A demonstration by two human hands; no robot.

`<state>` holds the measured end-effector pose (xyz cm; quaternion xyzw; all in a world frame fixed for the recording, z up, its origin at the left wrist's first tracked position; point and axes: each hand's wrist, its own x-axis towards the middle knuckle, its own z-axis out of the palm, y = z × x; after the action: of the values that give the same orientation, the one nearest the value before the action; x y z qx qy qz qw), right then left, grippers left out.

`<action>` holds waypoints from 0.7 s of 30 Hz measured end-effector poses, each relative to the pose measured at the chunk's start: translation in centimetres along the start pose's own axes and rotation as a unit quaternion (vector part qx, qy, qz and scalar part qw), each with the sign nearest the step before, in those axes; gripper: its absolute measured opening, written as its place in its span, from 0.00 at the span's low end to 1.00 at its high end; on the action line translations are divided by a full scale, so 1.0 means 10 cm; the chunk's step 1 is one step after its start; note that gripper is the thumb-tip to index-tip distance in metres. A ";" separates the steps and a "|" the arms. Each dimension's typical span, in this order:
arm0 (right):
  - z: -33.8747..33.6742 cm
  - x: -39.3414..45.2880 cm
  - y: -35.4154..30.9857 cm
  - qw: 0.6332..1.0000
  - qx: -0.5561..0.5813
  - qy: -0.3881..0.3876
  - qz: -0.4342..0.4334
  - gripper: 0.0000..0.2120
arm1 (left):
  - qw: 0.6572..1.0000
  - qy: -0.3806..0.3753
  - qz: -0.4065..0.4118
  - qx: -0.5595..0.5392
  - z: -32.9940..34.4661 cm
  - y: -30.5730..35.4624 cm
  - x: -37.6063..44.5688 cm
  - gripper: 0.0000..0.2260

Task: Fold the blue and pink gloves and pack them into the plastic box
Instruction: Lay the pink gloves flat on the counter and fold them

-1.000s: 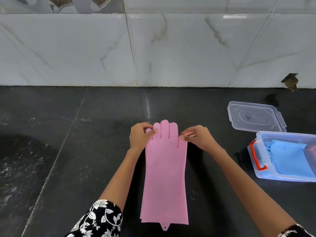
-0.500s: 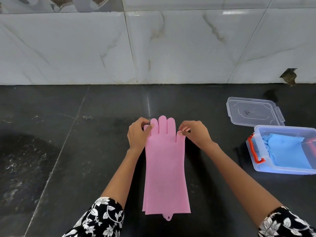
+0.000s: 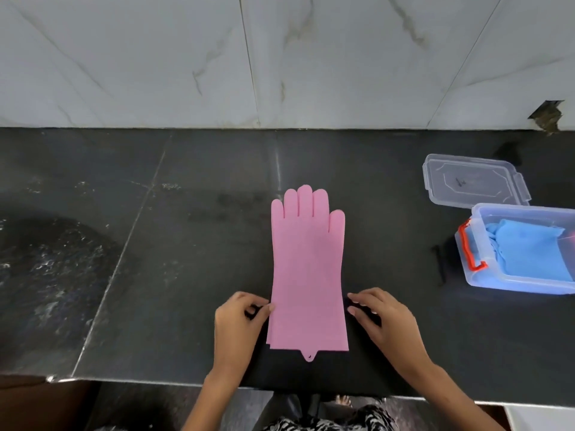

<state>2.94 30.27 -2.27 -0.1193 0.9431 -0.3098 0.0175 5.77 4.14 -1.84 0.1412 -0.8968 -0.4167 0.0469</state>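
My left hand (image 3: 238, 318) pinches the pink gloves (image 3: 308, 275) at the cuff edge; my right hand (image 3: 384, 318) rests beside them — grip unclear. Gloves lie flat on the counter (image 3: 155, 275) — blue gloves (image 3: 529, 253) sit in the plastic box (image 3: 485, 281).

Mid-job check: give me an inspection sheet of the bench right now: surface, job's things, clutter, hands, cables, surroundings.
Surface: dark stone counter, pale smears at left.
Job's things: pink gloves stacked flat, fingers pointing to the wall, not yet folded; blue gloves folded inside the plastic box; lid off, lying behind the box.
Clutter: small black object left of the box.
Hands: left hand touches the cuff's left edge; right hand at its right edge, contact unclear.
Cables: nothing seen.
Surroundings: marble tile wall, chipped hole at right.
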 end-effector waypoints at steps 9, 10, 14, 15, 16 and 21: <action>0.04 -0.07 -0.18 0.995 0.078 -0.010 0.064 0.08 | 0.993 -0.002 -0.023 0.115 0.04 0.15 -0.23 0.11; 0.05 -0.08 -0.19 0.993 0.091 -0.015 0.076 0.08 | 0.991 -0.003 -0.023 0.131 0.06 0.17 -0.24 0.10; 0.08 -0.06 -0.23 0.979 0.159 -0.016 0.123 0.07 | 0.991 -0.013 -0.042 0.130 0.08 0.19 -0.24 0.05; 0.08 -0.05 -0.24 0.975 0.182 -0.010 0.128 0.07 | 0.993 -0.014 -0.047 0.105 0.08 0.18 -0.23 0.05; 0.08 -0.05 -0.25 0.971 0.201 -0.003 0.129 0.07 | 0.996 -0.013 -0.055 0.074 0.06 0.17 -0.23 0.06; 0.13 -0.10 -0.27 0.976 0.177 -0.013 0.124 0.06 | 0.996 -0.022 -0.088 0.001 0.00 0.08 -0.22 0.09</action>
<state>4.58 27.67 -1.75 -0.0004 0.8806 -0.4654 0.0888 7.68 5.29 -1.18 0.2108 -0.8819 -0.4215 -0.0099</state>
